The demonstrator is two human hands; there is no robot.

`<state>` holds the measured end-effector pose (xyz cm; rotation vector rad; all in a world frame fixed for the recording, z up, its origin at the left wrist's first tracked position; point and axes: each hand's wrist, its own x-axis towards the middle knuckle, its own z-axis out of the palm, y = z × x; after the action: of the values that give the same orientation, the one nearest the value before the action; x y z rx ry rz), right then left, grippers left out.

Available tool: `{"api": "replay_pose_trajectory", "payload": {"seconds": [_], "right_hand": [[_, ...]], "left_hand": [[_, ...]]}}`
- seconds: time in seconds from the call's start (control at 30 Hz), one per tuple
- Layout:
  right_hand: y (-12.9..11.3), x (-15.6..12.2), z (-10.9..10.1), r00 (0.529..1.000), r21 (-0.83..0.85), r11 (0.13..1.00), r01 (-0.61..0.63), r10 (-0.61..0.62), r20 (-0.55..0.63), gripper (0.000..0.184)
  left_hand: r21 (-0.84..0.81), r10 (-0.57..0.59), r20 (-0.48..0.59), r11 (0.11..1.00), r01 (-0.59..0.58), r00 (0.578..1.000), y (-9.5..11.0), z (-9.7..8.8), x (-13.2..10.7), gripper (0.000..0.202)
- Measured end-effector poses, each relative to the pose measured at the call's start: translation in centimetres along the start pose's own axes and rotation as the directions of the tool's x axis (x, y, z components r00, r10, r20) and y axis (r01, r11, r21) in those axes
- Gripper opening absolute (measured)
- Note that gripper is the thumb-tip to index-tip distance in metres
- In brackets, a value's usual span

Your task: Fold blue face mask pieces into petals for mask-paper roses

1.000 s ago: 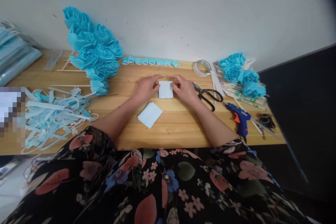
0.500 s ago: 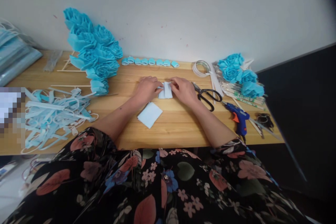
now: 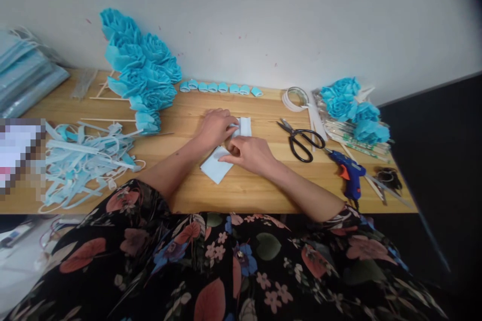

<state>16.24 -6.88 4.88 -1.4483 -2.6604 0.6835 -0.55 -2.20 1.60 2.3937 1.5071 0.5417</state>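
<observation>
My left hand [image 3: 217, 128] is at the middle of the wooden table, its fingertips closed on the left edge of a folded pale blue mask-fabric piece [image 3: 245, 126]. My right hand [image 3: 251, 153] is just in front of that piece. Its fingers are curled, and the thumb lies over the upper right corner of a pale blue fabric square [image 3: 217, 166], which seems to be the top of a small stack. The curled fingers hide how that corner is gripped. To the right of my hands lie black-handled scissors [image 3: 301, 141], with the blades apart.
Blue fabric roses [image 3: 145, 72] stand at back left, beside a heap of cut strips [image 3: 88, 160]. A row of small blue rolls [image 3: 222, 88] lines the wall. On the right are a tape roll [image 3: 295, 99], more roses [image 3: 354, 103] and a blue glue gun [image 3: 348, 173].
My right hand has left the folded piece and come down toward me, onto the corner of the fabric square. My left hand stays at the folded piece. The view has shifted slightly.
</observation>
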Motion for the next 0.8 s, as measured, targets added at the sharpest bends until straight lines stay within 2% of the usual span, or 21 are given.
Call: {"api": "replay_pose_trajectory", "payload": {"seconds": [0.23, 0.37, 0.5, 0.6, 0.67, 0.8], "right_hand": [[0.6, 0.5, 0.3, 0.997, 0.206, 0.975, -0.077, 0.076, 0.014, 0.024], [1.2, 0.4, 0.0, 1.000, 0.248, 0.968, -0.025, 0.024, 0.010, 0.021], [2.1, 0.3, -0.5, 0.997, 0.349, 0.934, 0.075, -0.065, -0.040, 0.016], [2.9, 0.2, -1.1, 0.990, 0.451, 0.889, 0.084, -0.024, -0.136, 0.016], [3.3, 0.3, -1.5, 0.977, 0.514, 0.854, 0.080, 0.034, -0.209, 0.019], [4.3, 0.7, -1.9, 0.950, 0.583, 0.809, 0.076, 0.119, -0.288, 0.023]], "left_hand": [[-0.053, 0.014, -0.062, 0.998, -0.017, 0.998, -0.2, 0.3, -0.3, 0.021], [-0.210, 0.044, -0.169, 0.975, -0.079, 0.985, -0.3, 0.4, -0.3, 0.026], [-0.463, 0.125, -0.255, 0.854, -0.235, 0.959, -0.3, -0.2, -0.3, 0.041], [-0.561, 0.186, -0.232, 0.776, -0.287, 0.955, -0.2, -0.6, -0.4, 0.048], [-0.598, 0.166, -0.202, 0.760, -0.256, 0.965, -0.1, -0.7, -0.4, 0.043], [-0.651, 0.033, -0.162, 0.748, -0.132, 0.986, 0.1, -0.5, -0.4, 0.029]]}}
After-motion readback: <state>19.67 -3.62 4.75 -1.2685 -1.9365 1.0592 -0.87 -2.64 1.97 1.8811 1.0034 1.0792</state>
